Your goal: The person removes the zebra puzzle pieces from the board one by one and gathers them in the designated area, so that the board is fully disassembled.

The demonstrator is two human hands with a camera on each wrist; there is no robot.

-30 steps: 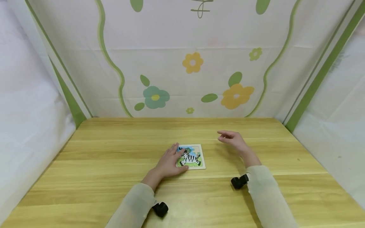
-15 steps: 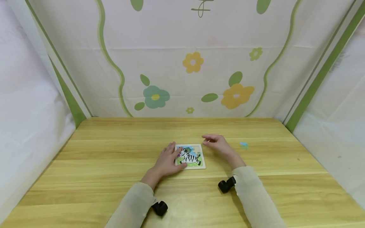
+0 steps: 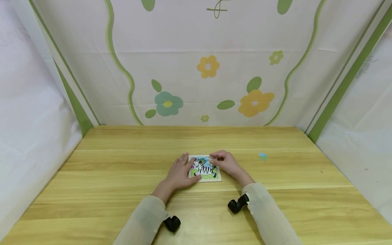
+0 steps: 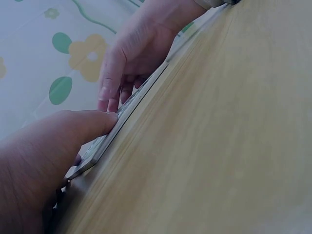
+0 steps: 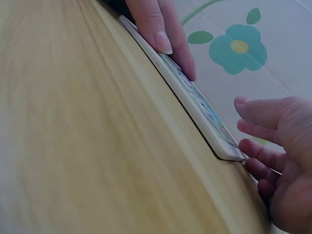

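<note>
A small square zebra jigsaw puzzle (image 3: 203, 172) in a pale frame lies flat on the wooden table. My left hand (image 3: 180, 172) rests over its left side, fingers extended and thumb (image 4: 97, 124) pressing the near edge. At the top right corner is my right hand (image 3: 225, 161), its thumb and forefinger brought close together above the beige patch in the picture. In the right wrist view the right thumb (image 5: 258, 111) lies over the bent fingers, beside the frame's corner. I cannot tell whether a puzzle piece is between those fingertips.
A loose blue and green puzzle piece (image 3: 262, 156) lies on the table (image 3: 122, 190) to the right of the board. Behind the table hangs a white cloth (image 3: 190, 37) with printed flowers; further cloth walls stand at both sides.
My right hand has moved left and nearer, from the right of the puzzle to over its top right corner, uncovering the loose piece. My left hand stays on the puzzle.
</note>
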